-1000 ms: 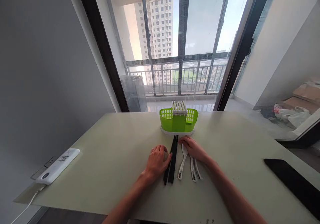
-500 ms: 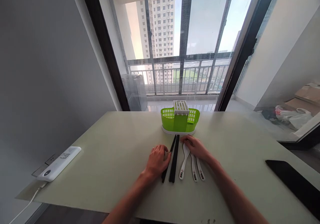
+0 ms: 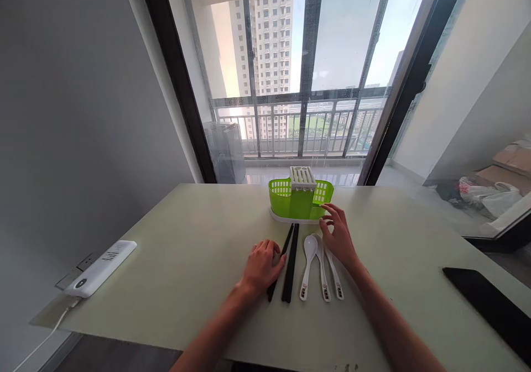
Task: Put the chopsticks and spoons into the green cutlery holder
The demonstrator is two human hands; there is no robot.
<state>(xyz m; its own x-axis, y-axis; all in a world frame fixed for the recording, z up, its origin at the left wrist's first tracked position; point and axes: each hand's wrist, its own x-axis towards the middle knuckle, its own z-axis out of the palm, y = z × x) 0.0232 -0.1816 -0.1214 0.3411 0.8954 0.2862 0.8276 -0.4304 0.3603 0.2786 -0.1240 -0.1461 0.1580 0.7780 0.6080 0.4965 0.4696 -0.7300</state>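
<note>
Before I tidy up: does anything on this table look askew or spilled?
Nothing spilled. The black chopsticks lie splayed, apart at the near ends beside the left hand. The white spoons fan out slightly. The green caddy stands upright.

Left grip flat on surface, chopsticks touching its right side. Three spoons right of those, under right grip. Caddy just beyond right grip. Power strip far left, dark slab far right.

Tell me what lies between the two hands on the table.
Head view: black chopsticks by the left hand, then white spoons partly under the right hand.
</note>
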